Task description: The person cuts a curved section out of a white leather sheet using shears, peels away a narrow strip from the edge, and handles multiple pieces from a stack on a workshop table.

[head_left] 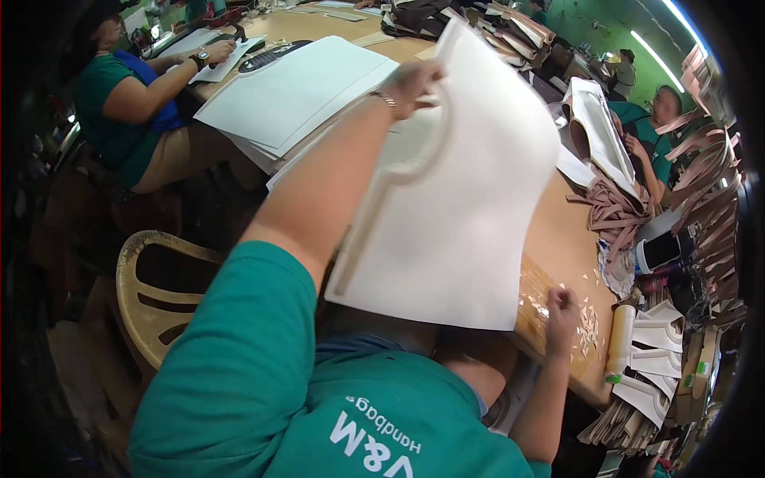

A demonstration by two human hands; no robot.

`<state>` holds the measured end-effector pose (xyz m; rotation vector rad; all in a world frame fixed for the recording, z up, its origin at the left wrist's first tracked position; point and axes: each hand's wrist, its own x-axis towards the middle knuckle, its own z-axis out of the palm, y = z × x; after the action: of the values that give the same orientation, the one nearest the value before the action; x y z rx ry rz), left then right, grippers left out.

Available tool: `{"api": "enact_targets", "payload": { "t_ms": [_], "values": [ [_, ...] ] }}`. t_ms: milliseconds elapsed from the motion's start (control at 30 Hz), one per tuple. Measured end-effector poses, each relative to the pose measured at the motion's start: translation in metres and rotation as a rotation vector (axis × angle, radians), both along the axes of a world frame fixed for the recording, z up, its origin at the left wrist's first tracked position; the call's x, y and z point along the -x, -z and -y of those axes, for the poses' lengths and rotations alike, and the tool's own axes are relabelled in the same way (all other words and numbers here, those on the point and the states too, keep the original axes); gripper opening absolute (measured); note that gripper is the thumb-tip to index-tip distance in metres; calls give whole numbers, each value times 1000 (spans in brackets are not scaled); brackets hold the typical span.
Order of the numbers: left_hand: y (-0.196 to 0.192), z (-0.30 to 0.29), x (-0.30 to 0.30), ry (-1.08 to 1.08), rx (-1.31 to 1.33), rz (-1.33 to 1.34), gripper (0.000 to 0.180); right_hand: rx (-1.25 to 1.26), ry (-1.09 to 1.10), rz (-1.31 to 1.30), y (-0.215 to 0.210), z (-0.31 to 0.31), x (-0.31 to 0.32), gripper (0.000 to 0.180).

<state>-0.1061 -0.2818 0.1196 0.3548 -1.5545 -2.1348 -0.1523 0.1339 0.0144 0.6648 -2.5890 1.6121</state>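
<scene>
My left hand point(414, 89), with a bracelet at the wrist, is closed on the left edge of a large white sheet panel point(486, 175). The panel is raised at a tilt over the table's near edge and bows a little. A curved cut-out with a tan strip runs along its left side. Apart from the panel, my right hand point(562, 311) is curled over the table's right part, by small pale triangular scraps point(588, 331). What its fingers hold, if anything, is hidden. Left of the panel lies a stack of large white sheets point(295, 88).
A yellow plastic chair point(131, 275) stands at left. On the right are brown straps point(613, 211), a cream cylinder point(621, 338) and stacked white cut pieces point(657, 362). Co-workers in green sit at left point(127, 95) and right point(657, 135). Dark material point(418, 20) is piled at the back.
</scene>
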Motion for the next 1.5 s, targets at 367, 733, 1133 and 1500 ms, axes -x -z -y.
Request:
{"api": "enact_targets", "payload": {
  "t_ms": [367, 733, 1133, 1500],
  "values": [
    [53, 51, 9, -225, 1020, 348, 35, 0, -302, 328, 14, 86, -13, 17],
    [77, 123, -43, -650, 1215, 1221, 39, 869, -437, 1043, 20, 63, 21, 21],
    [48, 168, -46, -850, 1177, 1099, 24, 885, -446, 1053, 23, 64, 22, 18],
    [-40, -30, -91, -136, 1960, -308, 14, 1091, -254, 1065, 21, 51, 33, 33]
  ]
}}
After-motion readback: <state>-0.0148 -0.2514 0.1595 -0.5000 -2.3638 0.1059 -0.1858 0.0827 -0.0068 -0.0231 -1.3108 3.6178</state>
